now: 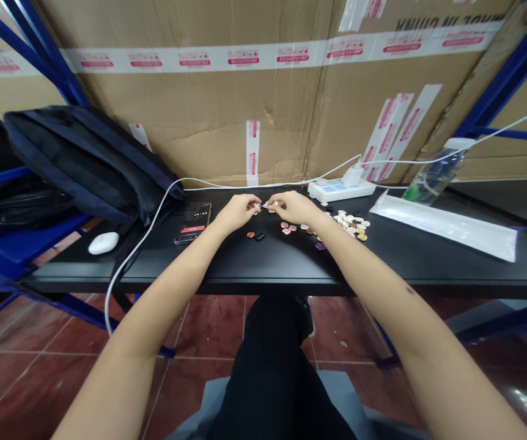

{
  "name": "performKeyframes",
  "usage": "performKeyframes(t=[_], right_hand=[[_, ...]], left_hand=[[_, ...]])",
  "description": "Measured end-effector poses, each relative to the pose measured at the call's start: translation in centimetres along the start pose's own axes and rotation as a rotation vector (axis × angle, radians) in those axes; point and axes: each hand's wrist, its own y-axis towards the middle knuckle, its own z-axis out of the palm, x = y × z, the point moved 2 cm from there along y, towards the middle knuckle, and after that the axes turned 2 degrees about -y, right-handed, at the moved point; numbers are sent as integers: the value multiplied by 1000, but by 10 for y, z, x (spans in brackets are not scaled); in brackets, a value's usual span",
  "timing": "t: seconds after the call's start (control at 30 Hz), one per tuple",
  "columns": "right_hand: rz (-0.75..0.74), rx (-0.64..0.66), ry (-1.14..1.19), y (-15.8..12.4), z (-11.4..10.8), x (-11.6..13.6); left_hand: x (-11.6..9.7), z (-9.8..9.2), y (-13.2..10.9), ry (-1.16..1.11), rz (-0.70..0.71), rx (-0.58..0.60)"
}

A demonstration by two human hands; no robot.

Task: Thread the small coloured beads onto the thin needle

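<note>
My left hand and my right hand meet above the black table, fingers pinched together on a small pale bead between them. A thin thread may run between the fingers, but it is too fine to make out. Below the hands lie two dark beads. To the right sits a loose pile of white, pink and yellow beads, with a few more beads by my right wrist.
A phone with a lit screen lies left of my hands. A dark backpack and white earbud case sit at far left. A power strip, water bottle and long clear bag are at right. Cardboard boxes stand behind.
</note>
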Motion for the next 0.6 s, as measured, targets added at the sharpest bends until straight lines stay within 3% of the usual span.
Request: performKeyframes(t=[0.23, 0.47, 0.6], right_hand=[[-10, -48, -187, -3, -4, 7], [11, 45, -103, -3, -3, 6], [11, 11, -168, -3, -4, 8]], left_hand=[[0, 1, 1, 26, 12, 17], [-1, 1, 0, 37, 21, 38], [-1, 1, 0, 45, 21, 37]])
